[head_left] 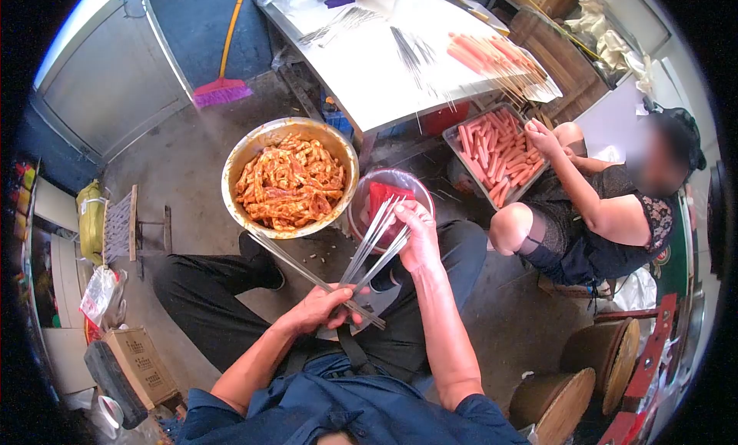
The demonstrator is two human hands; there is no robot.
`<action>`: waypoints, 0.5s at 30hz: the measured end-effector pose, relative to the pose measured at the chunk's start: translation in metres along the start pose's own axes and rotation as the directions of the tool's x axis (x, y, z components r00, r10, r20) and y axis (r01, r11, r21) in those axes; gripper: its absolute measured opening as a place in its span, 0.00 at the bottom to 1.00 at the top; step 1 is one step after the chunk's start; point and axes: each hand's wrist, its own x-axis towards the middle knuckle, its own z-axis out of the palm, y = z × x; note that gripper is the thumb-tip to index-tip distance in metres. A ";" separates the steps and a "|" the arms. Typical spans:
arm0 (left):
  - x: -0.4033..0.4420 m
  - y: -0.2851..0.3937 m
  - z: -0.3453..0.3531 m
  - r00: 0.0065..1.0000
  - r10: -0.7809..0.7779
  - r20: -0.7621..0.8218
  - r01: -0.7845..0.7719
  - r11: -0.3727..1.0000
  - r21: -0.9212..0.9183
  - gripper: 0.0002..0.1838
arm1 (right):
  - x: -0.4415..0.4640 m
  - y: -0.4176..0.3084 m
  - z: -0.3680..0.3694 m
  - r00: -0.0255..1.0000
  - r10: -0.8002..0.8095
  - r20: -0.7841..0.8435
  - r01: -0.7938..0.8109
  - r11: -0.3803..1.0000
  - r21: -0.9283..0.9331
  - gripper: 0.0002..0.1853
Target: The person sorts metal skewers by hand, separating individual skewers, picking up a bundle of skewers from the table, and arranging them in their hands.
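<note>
My left hand [317,310] is closed around a bundle of thin metal skewers [283,254], which slant up to the left toward a metal bowl [228,185]. More metal skewers [372,242] fan out between my two hands. My right hand [417,236] pinches their upper ends, and their lower ends reach my left hand. Strips of marinated meat [290,182] fill the bowl. Just behind my right hand is a bucket [432,201] with something red [388,195] in it, partly covered by the skewers.
A white table [361,84] bears loose skewers [415,53] and skewered sausages [492,57]. At the right a seated person [615,207] handles something over a tray [470,172] of sausages [500,153]. A broom [223,88], a cardboard box [142,364] and round stools [557,406] stand around.
</note>
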 end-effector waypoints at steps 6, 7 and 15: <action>0.001 -0.005 -0.001 1.000 -0.006 0.000 0.006 1.000 -0.020 0.25 | 0.014 -0.013 -0.002 0.990 -0.133 -0.052 0.130 0.989 -0.065 0.03; 0.002 -0.005 -0.001 1.000 0.000 0.006 0.000 1.000 -0.022 0.24 | 0.017 -0.016 -0.002 0.981 -0.180 -0.066 0.175 0.981 -0.083 0.03; 0.000 -0.002 -0.002 0.999 -0.007 0.032 0.009 0.996 -0.088 0.23 | 0.033 -0.054 -0.016 0.913 -0.329 -0.242 0.336 0.942 -0.013 0.01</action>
